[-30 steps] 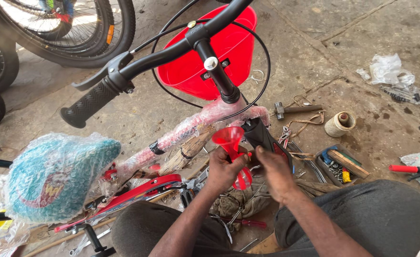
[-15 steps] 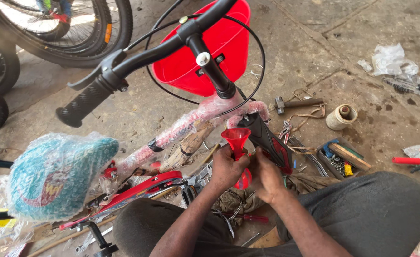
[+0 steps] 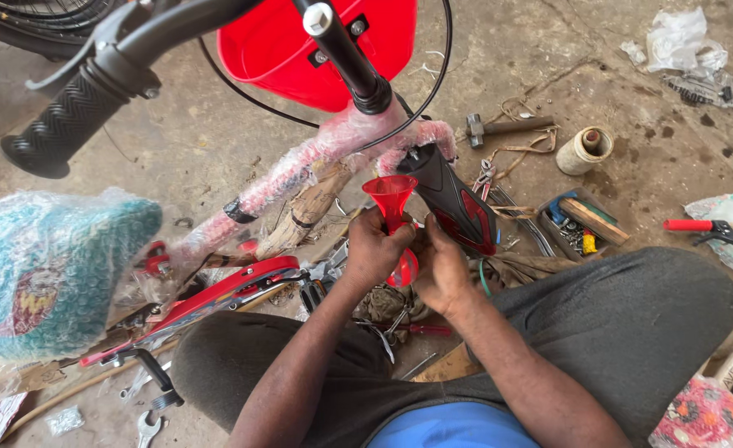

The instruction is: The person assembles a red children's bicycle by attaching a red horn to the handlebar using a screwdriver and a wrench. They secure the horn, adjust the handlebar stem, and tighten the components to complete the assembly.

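Both hands, the left hand point(image 3: 375, 249) and right hand point(image 3: 443, 270), are clenched around a red bulb horn point(image 3: 391, 203) beside the wrapped bicycle frame point(image 3: 317, 162); the fitting step looks under way, calling next for steady alignment.

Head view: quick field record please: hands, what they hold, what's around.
left hand: grips red horn below its bell
right hand: on the horn's lower part, fingers closed around it
bike frame: wrapped, lying across just past the hands
handlebar grip: black, upper left
red basket: top centre
floor right: hammer, twine spool, red-handled pliers
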